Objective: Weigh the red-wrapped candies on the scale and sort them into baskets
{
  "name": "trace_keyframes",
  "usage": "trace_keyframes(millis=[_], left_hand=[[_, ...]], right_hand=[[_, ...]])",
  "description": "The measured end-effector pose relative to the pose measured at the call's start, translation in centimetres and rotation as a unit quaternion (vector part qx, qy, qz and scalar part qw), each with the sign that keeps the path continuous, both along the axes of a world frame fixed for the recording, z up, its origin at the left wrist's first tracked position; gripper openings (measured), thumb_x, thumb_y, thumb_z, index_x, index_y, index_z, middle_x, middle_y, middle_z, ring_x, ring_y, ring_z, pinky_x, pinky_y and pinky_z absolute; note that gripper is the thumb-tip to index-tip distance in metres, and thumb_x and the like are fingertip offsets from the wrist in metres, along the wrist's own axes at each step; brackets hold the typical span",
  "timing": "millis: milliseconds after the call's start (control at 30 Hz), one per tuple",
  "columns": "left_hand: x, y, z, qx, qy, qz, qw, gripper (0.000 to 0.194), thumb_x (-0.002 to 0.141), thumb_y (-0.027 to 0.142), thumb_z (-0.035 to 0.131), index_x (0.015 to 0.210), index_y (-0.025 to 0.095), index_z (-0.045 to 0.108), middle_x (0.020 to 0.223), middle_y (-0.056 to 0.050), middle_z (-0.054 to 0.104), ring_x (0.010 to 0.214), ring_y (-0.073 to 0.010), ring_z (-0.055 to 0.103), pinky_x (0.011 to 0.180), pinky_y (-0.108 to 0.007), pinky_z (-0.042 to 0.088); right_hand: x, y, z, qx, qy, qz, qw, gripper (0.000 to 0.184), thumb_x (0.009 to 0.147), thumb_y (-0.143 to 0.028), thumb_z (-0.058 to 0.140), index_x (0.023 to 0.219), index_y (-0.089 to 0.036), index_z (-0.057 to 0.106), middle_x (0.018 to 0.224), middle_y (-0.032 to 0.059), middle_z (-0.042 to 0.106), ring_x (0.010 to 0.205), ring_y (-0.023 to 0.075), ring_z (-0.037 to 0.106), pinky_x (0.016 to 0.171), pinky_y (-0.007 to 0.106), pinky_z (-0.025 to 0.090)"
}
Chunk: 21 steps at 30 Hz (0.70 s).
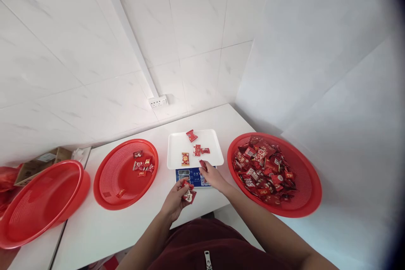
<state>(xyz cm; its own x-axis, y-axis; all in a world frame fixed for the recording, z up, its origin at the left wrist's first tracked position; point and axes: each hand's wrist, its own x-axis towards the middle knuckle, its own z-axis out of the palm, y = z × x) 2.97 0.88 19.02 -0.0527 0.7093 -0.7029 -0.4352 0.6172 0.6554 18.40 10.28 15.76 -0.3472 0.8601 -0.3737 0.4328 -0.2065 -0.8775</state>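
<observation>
My left hand (176, 198) is closed around several red-wrapped candies (189, 195) in front of the scale. Between the fingers of my right hand (212, 176) is one red candy (203, 165), held over the near edge of the white weighing tray (175, 139). Several loose candies (185, 159) lie apart on that tray. Below it shows the blue panel of the digital scale (183, 174), partly covered by my hands. To the right stands a red mesh basket (311, 185) heaped with wrapped candies (262, 164).
Left of the scale, a red mesh basket (106, 177) holds a few candies (144, 164). Farther left are another red basket (41, 206) and a cardboard box (41, 162). Behind the white table (82, 228) rises a tiled wall with a power socket (158, 101).
</observation>
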Motion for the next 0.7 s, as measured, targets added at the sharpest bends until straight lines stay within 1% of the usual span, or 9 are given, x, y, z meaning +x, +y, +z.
trace_keyframes(millis=[67,133,167,233,267,367,433,567,700], left_hand=[[-0.9,-0.5,-0.1,-0.011,0.002,0.023,1.000,0.044,0.074,0.028,0.069,0.113,0.024,0.051,0.092,-0.002,0.065,0.071,-0.0108,0.064,0.061,-0.022,0.047],[-1.6,-1.2,-0.2,-0.023,0.004,0.040,0.999,0.044,0.075,0.027,0.068,0.114,0.023,0.050,0.091,-0.002,0.065,0.071,-0.0104,0.064,0.059,-0.020,0.047],[-1.9,-1.6,-0.3,-0.030,0.006,0.047,0.998,0.044,0.075,0.026,0.067,0.115,0.023,0.049,0.091,-0.002,0.065,0.070,-0.0103,0.064,0.058,-0.020,0.047],[-2.5,-2.4,-0.3,-0.042,0.008,0.063,0.997,0.043,0.077,0.023,0.065,0.116,0.023,0.049,0.091,-0.003,0.066,0.070,-0.0102,0.064,0.056,-0.019,0.047],[-2.7,-2.7,-0.3,-0.046,0.007,0.070,0.996,0.042,0.077,0.022,0.065,0.116,0.022,0.048,0.091,-0.003,0.066,0.070,-0.0103,0.065,0.056,-0.019,0.047],[-3.3,-3.7,-0.3,-0.054,0.002,0.085,0.995,0.045,0.076,0.022,0.067,0.116,0.022,0.048,0.091,-0.004,0.067,0.071,-0.0107,0.065,0.057,-0.019,0.048],[-3.8,-4.2,-0.4,-0.057,0.006,0.087,0.995,0.049,0.073,0.025,0.070,0.116,0.022,0.048,0.091,-0.004,0.067,0.070,-0.0110,0.065,0.058,-0.020,0.048],[-4.9,-5.1,-0.9,-0.049,0.013,0.082,0.995,0.057,0.066,0.031,0.076,0.116,0.023,0.049,0.093,-0.003,0.067,0.073,-0.0114,0.065,0.060,-0.020,0.047],[-6.1,-5.7,-1.3,-0.047,0.018,0.079,0.996,0.054,0.066,0.032,0.076,0.114,0.023,0.051,0.095,-0.003,0.067,0.074,-0.0110,0.065,0.060,-0.020,0.047]], right_hand=[[0.4,1.6,0.3,0.063,-0.090,0.033,0.993,0.053,0.084,-0.032,0.051,0.135,-0.022,0.038,0.114,0.0094,0.062,0.094,0.0231,0.062,0.082,0.036,0.046],[0.7,3.0,0.5,0.113,-0.191,0.086,0.971,0.066,0.080,-0.030,0.056,0.141,-0.024,0.029,0.134,0.0113,0.048,0.115,0.0283,0.051,0.092,0.040,0.039],[0.7,3.6,0.6,0.134,-0.238,0.110,0.956,0.069,0.079,-0.029,0.056,0.142,-0.025,0.027,0.141,0.0118,0.041,0.121,0.0308,0.045,0.094,0.043,0.037],[0.4,4.7,0.6,0.171,-0.298,0.140,0.928,0.066,0.082,-0.030,0.052,0.143,-0.025,0.027,0.148,0.0120,0.030,0.130,0.0332,0.033,0.098,0.049,0.032],[0.1,5.4,0.4,0.181,-0.311,0.147,0.921,0.062,0.085,-0.031,0.049,0.143,-0.025,0.027,0.150,0.0116,0.025,0.134,0.0329,0.026,0.100,0.051,0.029],[-1.3,7.6,-0.2,0.180,-0.325,0.157,0.915,0.058,0.090,-0.037,0.038,0.144,-0.022,0.025,0.154,0.0097,0.013,0.140,0.0299,0.007,0.105,0.054,0.019],[-2.5,9.3,-0.6,0.181,-0.334,0.164,0.910,0.059,0.091,-0.040,0.036,0.145,-0.020,0.022,0.155,0.0091,0.008,0.141,0.0289,0.001,0.107,0.055,0.013],[-4.2,12.5,-1.0,0.203,-0.342,0.176,0.900,0.059,0.092,-0.040,0.034,0.146,-0.023,0.018,0.155,0.0066,0.008,0.141,0.0272,-0.002,0.108,0.056,0.009],[-4.9,13.7,-1.3,0.210,-0.339,0.208,0.893,0.057,0.092,-0.042,0.034,0.145,-0.026,0.022,0.154,0.0044,0.014,0.141,0.0281,-0.002,0.107,0.059,0.008]])
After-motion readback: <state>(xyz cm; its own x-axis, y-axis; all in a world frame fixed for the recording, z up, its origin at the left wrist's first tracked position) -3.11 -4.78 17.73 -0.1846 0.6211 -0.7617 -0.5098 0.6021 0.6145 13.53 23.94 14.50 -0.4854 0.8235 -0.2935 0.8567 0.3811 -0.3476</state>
